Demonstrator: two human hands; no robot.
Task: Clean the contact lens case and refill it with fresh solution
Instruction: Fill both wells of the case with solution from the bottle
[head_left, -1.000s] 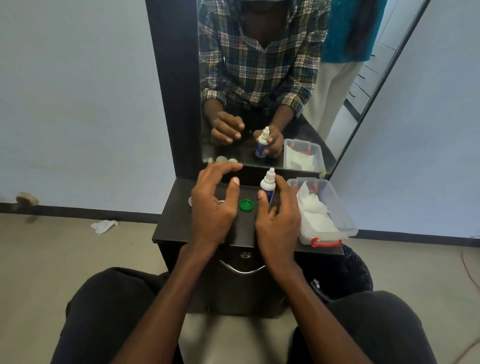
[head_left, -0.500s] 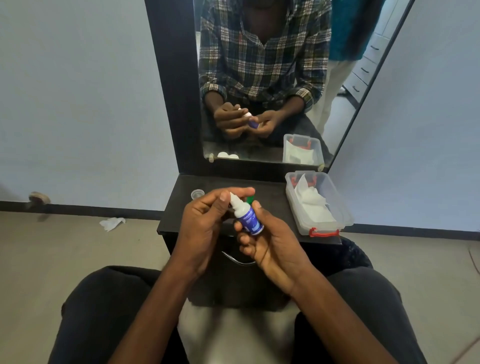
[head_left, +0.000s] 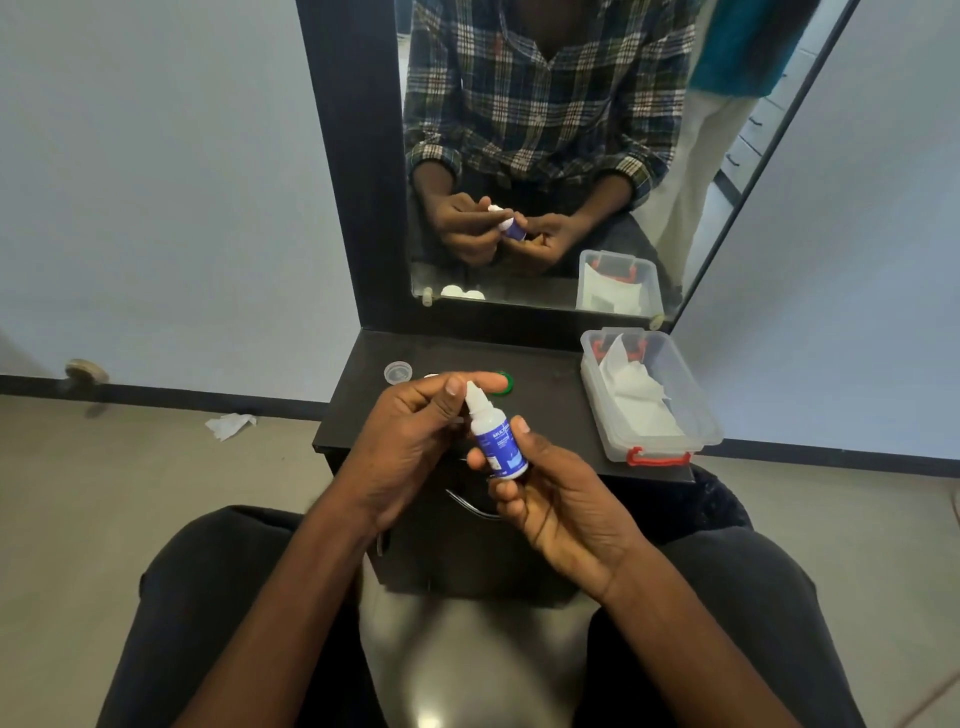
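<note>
The right hand (head_left: 558, 499) grips the small solution bottle (head_left: 496, 439) by its blue-labelled body, thumb on one side and curled fingers on the other, holding it tilted with the white nozzle pointing up and to the left. The left hand (head_left: 410, 441) closes on the top of the bottle: its thumb and forefinger pinch around the white cap, the forefinger stretched across just behind it. Both hands meet at the bottle, above the front edge of the black vanity table (head_left: 545, 395).

Half a second ago the arrangement was nearly the same, with the bottle already lifted and the left fingers at the cap; a full second ago the bottle stood upright on the table with the right hand around it and the left hand spread open over the surface.

On the table behind the hands, a green cap (head_left: 506, 383) peeks out past the left forefinger, and a clear round lid (head_left: 398, 372) lies further left. A white part of the lens case (head_left: 430, 376) barely shows beside the left hand; the rest is hidden. A clear plastic box (head_left: 696, 410) with red latches holds white tissues at the right side of the table. The mirror (head_left: 545, 156) repeats the two hands on the bottle.
</note>
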